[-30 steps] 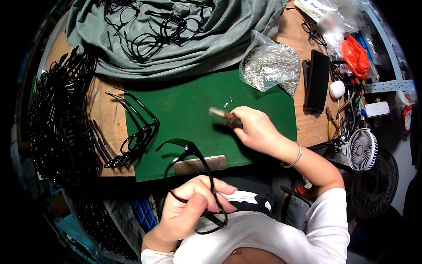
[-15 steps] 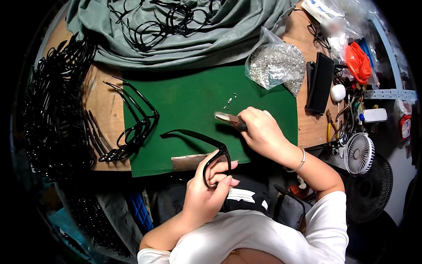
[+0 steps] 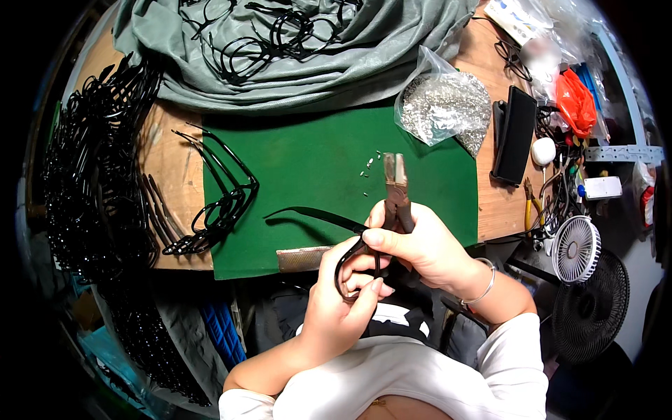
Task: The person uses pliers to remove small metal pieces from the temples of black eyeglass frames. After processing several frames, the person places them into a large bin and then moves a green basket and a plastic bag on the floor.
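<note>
A black eyeglass frame (image 3: 341,274) is held in my left hand (image 3: 336,294), its fingers curled round the rim. One temple arm of the frame reaches away to the left over the green mat (image 3: 308,161). My right hand (image 3: 430,248) grips a pair of pliers (image 3: 396,183) with worn handles, jaws pointing away from me. The thumb of that hand touches the frame near its hinge corner. Beyond the plier jaws, several tiny silvery metal pieces (image 3: 369,164) lie scattered on the mat.
Partly assembled black frames (image 3: 222,203) rest at the mat's left edge, beside a big heap of black frames (image 3: 98,168). A plastic bag of small metal parts (image 3: 448,101) sits far right. Grey cloth (image 3: 280,91) with frames lies behind. A black phone-like case (image 3: 514,136) and white fan (image 3: 576,248) are rightward.
My right hand has come back toward my left hand, turning the pliers from pointing left to pointing away. Its thumb now meets the frame, still held by my left hand.
</note>
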The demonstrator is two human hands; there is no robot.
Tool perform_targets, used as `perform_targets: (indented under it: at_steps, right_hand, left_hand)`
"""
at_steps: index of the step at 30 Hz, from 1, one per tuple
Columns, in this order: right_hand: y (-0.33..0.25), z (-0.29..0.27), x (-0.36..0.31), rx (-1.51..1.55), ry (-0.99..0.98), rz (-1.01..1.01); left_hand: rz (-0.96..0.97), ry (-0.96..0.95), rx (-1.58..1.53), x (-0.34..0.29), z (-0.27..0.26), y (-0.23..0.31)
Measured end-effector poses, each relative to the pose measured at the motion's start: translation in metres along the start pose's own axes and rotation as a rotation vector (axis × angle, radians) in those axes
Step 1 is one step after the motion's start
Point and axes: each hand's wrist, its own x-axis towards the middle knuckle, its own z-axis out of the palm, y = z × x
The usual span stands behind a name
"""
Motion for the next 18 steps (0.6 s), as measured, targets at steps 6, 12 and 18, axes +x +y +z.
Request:
perform_targets:
  at_steps: [6, 12, 18]
  right_hand:
    - [-0.026, 0.01, -0.006, 0.098, -0.077, 0.155]
    - [-0.016, 0.007, -0.008, 0.105, -0.131, 0.158]
    - [-0.032, 0.016, -0.011, -0.006, -0.154, 0.135]
  left_hand:
    - [-0.127, -0.117, -0.2, -0.002, -0.009, 0.023]
    - [-0.197, -0.165, -0.349, -0.008, -0.016, 0.034]
    - [-0.198, -0.19, -0.331, -0.012, -0.022, 0.034]
